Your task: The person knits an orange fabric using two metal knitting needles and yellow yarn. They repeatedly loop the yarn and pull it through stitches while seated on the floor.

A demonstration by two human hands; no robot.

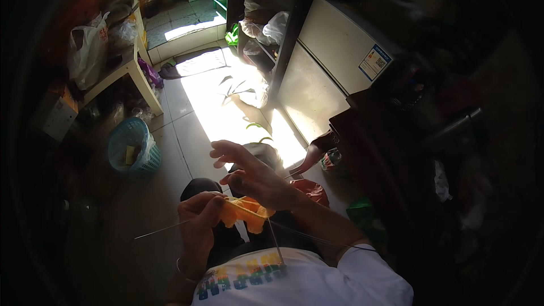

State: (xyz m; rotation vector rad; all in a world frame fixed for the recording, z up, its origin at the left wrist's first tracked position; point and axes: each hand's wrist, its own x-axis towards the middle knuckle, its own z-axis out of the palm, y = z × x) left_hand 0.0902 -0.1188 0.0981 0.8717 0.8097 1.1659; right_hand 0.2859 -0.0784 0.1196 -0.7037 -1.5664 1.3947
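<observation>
Orange-yellow knitting hangs in front of my chest on thin metal knitting needles. My left hand is closed around the knitting's left end, and one needle sticks out past it to the left. Another needle slants down from the piece over my white shirt. Above the work, my right hand is raised, its fingers spread and pointing left. A strand of yarn runs along the top of the knitting; whether it touches my right fingers cannot be told.
A blue plastic basket stands on the tiled floor at the left, near a table with plastic bags. A fridge and an open shelf of bags are at the upper right. Dark wooden furniture lies right of me, beside a red bag.
</observation>
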